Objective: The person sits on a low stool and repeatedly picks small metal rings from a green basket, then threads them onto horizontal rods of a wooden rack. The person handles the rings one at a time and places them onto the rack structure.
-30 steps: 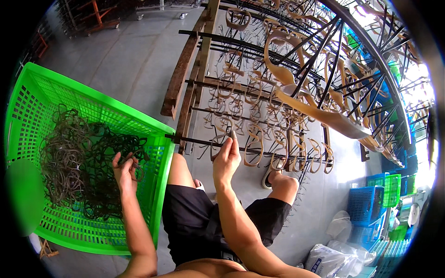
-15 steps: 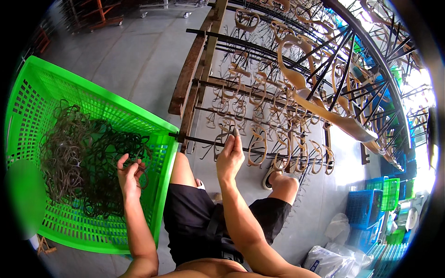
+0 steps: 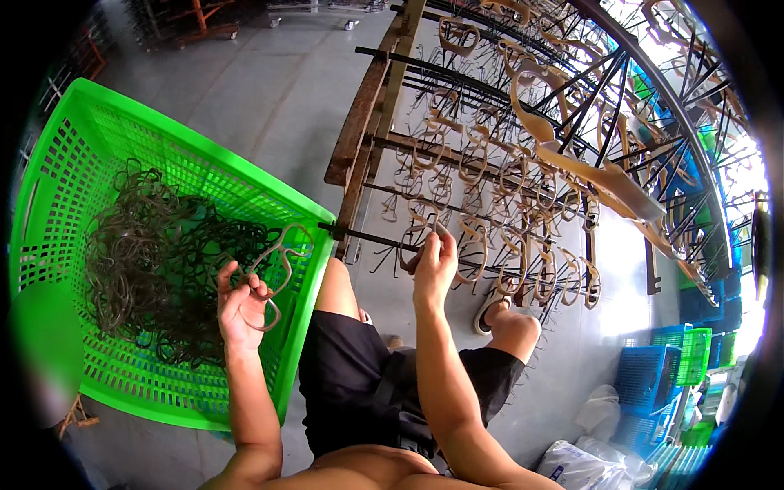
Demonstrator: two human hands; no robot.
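A thin, translucent brown eyeglass frame front (image 3: 287, 273) is pinched in my left hand (image 3: 242, 314), above the right side of a green plastic basket (image 3: 204, 151). Tangled frame fronts (image 3: 122, 269) fill the basket's middle, brownish on the left and darker on the right. My right hand (image 3: 435, 269) is raised at the rack's lower near bar (image 3: 377, 238), thumb and fingers pressed together on what looks like another eyeglass frame, mostly hidden behind the hand. Rows of similar frames (image 3: 472, 249) hang on thin hooks beside it.
The rack's wooden side (image 3: 356, 122) rises just right of the basket. Larger tan frames (image 3: 600, 175) on black prongs hang close at upper right. Blue crates (image 3: 648, 377) and a white plastic bag (image 3: 590, 464) stand at lower right. My knees flank the rack's near end.
My left hand has risen slightly from the pile, bringing a frame front into clear view. The whole scene has shifted a little as my head moved; my right hand stays by the near bar.
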